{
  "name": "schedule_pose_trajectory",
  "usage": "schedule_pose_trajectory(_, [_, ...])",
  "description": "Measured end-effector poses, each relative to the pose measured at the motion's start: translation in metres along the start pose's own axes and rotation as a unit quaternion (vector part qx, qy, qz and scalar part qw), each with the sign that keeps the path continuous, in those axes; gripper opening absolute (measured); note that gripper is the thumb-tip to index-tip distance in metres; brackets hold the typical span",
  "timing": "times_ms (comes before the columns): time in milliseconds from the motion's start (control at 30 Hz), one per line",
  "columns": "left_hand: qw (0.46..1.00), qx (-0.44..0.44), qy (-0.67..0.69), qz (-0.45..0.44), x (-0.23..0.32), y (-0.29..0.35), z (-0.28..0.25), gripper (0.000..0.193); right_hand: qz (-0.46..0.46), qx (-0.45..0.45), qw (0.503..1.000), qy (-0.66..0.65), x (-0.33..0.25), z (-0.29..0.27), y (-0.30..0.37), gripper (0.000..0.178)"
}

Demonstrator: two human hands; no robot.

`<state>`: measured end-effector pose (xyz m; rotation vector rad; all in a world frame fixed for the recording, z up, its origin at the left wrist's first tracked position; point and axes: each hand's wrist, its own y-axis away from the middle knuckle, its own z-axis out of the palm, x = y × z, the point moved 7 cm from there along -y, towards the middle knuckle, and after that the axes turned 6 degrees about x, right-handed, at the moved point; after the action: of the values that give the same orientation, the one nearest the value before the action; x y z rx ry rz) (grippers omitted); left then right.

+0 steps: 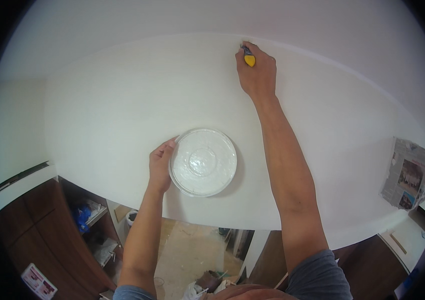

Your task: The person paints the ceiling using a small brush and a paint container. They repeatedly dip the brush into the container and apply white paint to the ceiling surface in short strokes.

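My left hand grips the left rim of a round white plastic lid, which is held like a tray. A wet-looking, glossy white film covers the lid's inner face. Raised far up, my right hand is closed around a small hand tool with a yellow and dark handle. Fingers hide most of the tool's working end, so I cannot tell its kind. Its tip is at or close to the line where the large white surface meets another pale surface.
Newspaper wraps something on the right side. Brown cabinet doors and an open shelf with a blue bag stand at lower left. Below lies a dusty floor with scattered bags and debris. A wooden strip rests on a ledge at lower right.
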<state>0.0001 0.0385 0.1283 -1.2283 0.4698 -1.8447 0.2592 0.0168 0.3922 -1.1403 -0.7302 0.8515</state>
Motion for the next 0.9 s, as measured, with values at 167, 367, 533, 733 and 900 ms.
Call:
schedule_pose_trajectory(167, [1.000,0.004,-0.006,0.003,0.000,0.000,-0.001,0.040,0.000,0.002,1.000,-0.005,-0.003,0.002,0.000,0.034])
schedule_pose_trajectory(367, [1.000,-0.002,-0.001,0.002,0.001,0.000,-0.001,0.040,0.010,-0.013,1.000,-0.003,-0.006,0.004,0.001,0.035])
schedule_pose_trajectory(533, [1.000,-0.001,-0.007,0.006,0.002,0.000,-0.001,0.041,0.000,-0.003,1.000,-0.006,-0.007,0.005,0.001,0.034])
schedule_pose_trajectory(733, [1.000,-0.004,-0.005,0.005,0.003,0.001,0.000,0.042,0.011,-0.019,1.000,-0.007,-0.007,0.008,0.001,0.035])
schedule_pose_trajectory(900, [1.000,0.002,-0.010,0.007,0.001,-0.001,-0.003,0.042,0.002,-0.014,1.000,-0.012,-0.011,0.010,0.002,0.035])
